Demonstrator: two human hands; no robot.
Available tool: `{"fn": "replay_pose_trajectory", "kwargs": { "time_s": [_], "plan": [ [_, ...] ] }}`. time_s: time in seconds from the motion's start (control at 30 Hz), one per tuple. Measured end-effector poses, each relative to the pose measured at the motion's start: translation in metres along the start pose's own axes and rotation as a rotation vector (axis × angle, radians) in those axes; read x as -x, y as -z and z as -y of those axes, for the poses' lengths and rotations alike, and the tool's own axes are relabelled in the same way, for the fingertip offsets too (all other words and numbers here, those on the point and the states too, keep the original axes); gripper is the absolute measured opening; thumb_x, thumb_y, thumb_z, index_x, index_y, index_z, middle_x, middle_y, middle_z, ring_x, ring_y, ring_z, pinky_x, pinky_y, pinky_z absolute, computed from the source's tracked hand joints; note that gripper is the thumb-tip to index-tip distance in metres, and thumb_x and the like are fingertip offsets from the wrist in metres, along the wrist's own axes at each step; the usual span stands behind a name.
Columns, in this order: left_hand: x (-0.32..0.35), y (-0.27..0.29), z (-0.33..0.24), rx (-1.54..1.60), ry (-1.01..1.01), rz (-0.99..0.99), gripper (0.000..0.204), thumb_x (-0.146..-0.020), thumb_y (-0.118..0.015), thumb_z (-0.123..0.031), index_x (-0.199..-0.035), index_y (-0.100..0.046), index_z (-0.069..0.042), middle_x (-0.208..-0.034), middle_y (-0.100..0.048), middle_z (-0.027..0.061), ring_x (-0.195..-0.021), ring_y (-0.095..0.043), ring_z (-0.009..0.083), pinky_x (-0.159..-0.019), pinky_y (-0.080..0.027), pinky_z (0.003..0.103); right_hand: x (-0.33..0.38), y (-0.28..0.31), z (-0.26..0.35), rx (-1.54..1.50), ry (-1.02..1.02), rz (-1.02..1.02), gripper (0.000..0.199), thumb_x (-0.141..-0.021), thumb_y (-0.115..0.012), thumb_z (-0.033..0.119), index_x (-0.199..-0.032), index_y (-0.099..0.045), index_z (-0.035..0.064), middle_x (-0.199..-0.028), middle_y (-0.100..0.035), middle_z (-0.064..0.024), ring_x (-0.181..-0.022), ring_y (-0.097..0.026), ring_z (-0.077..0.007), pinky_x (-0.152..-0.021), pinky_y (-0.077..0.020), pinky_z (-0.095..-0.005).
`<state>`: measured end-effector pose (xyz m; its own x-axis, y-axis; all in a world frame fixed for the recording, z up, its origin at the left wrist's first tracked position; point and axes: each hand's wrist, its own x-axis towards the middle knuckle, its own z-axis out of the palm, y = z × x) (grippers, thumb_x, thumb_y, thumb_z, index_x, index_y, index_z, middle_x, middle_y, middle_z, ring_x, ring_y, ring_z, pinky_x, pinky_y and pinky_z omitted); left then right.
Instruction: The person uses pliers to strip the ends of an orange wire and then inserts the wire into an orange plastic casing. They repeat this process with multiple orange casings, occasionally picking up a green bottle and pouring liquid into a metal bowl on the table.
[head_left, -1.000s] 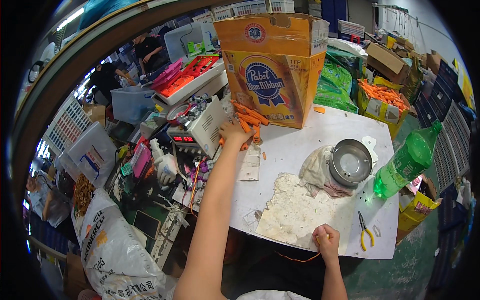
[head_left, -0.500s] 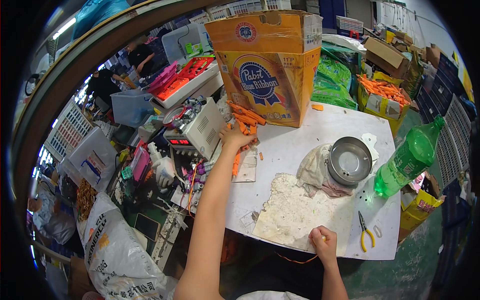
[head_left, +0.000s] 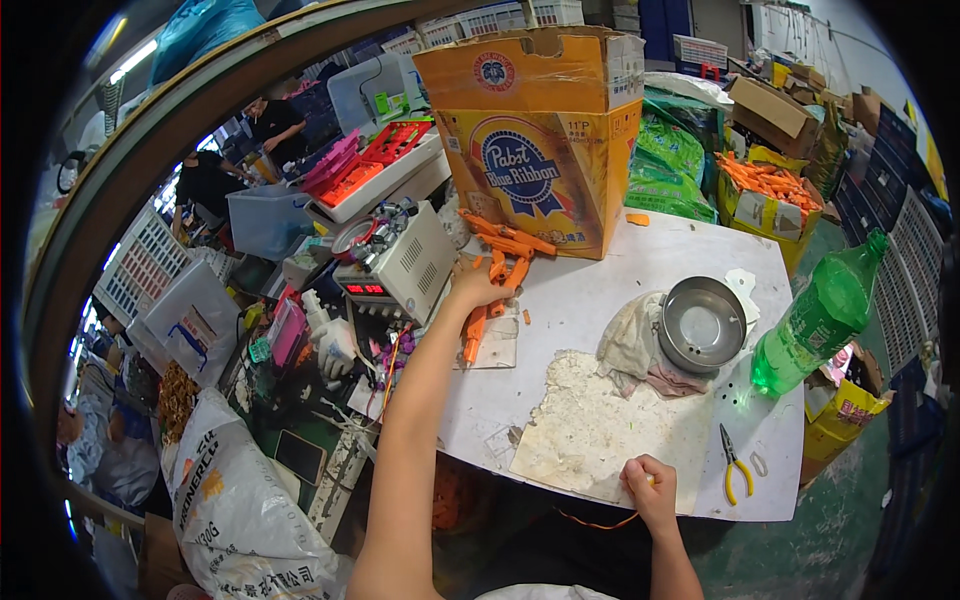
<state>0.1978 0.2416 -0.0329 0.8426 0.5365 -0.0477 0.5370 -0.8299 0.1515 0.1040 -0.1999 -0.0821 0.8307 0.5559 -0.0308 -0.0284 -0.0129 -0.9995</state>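
Left hand point(head_left: 478, 288) was stretched way out over the white worktop point(head_left: 600, 300), fingers curled down onto a pile of orange parts point(head_left: 497, 262) sitting right against the foot of the big cardboard box point(head_left: 545, 130). Couldn't tell if it really had one pinched. A grey meter point(head_left: 400, 265) sat just left of the pile at the worktop's left edge, so that corner was tight. Right hand point(head_left: 650, 490) was back at the near edge, closed in a fist on a thin orange wire point(head_left: 600, 522) that hung below the rim, resting on a crumbly white slab point(head_left: 600, 425). The open stretch was mid-worktop, between the pile and a steel bowl point(head_left: 702, 325). Green bottle point(head_left: 825, 315) and yellow pliers point(head_left: 735, 465) crowded the right edge.
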Motion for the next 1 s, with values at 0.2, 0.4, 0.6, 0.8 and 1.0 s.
{"fn": "replay_pose_trajectory", "kwargs": {
  "time_s": [0.2,0.4,0.6,0.8,1.0],
  "plan": [
    [0.004,0.008,-0.006,0.129,-0.047,-0.055,0.091,-0.061,-0.069,-0.061,-0.132,-0.044,-0.01,-0.128,-0.039,0.0338,-0.121,-0.038,0.0454,-0.099,-0.036,0.045,0.002,0.012,0.005,-0.228,0.025,0.071,0.032,-0.094,-0.049,0.019,-0.07,-0.055,-0.0002,-0.058,-0.051,-0.0023,-0.049,-0.043,-0.0069,-0.047,-0.0342,-0.0215],
    [-0.039,0.004,-0.052,0.273,-0.122,-0.227,0.086,-0.06,-0.073,-0.057,-0.122,-0.051,-0.001,-0.115,-0.057,0.0229,-0.109,-0.055,0.0327,-0.089,-0.045,0.041,0.001,0.018,-0.015,-0.164,0.037,0.037,0.04,-0.095,-0.045,0.03,-0.067,-0.048,0.0023,-0.053,-0.048,-0.0052,-0.038,-0.041,-0.0111,-0.036,-0.0322,-0.023],
    [-0.035,0.012,-0.064,0.192,0.085,-0.087,0.11,-0.054,-0.075,-0.059,-0.138,-0.028,-0.005,-0.142,-0.025,0.0244,-0.128,-0.036,0.0381,-0.102,-0.032,0.05,0.01,0.013,-0.031,-0.149,-0.121,-0.165,0.025,-0.09,-0.052,0.024,-0.072,-0.053,0.0064,-0.06,-0.047,-0.0015,-0.049,-0.041,-0.0113,-0.043,-0.0333,-0.0252],
    [-0.047,-0.013,-0.047,0.122,-0.2,-0.053,0.101,-0.051,-0.078,-0.051,-0.132,-0.038,-0.007,-0.137,-0.036,0.019,-0.123,-0.042,0.0345,-0.099,-0.033,0.054,0.004,0.017,-0.048,-0.177,-0.172,-0.231,0.024,-0.09,-0.054,0.027,-0.075,-0.053,0.008,-0.06,-0.046,-0.0013,-0.049,-0.041,-0.0114,-0.043,-0.034,-0.0252],
    [-0.03,-0.04,-0.071,0.027,-0.351,-0.222,0.074,-0.057,-0.076,-0.044,-0.117,-0.054,-0.007,-0.117,-0.054,0.0133,-0.108,-0.054,0.0299,-0.095,-0.036,0.053,0.0,0.019,-0.036,-0.062,-0.091,-0.176,0.028,-0.091,-0.051,0.031,-0.076,-0.054,0.0068,-0.06,-0.045,-0.0013,-0.049,-0.041,-0.0115,-0.043,-0.034,-0.0252]
  ]
}}
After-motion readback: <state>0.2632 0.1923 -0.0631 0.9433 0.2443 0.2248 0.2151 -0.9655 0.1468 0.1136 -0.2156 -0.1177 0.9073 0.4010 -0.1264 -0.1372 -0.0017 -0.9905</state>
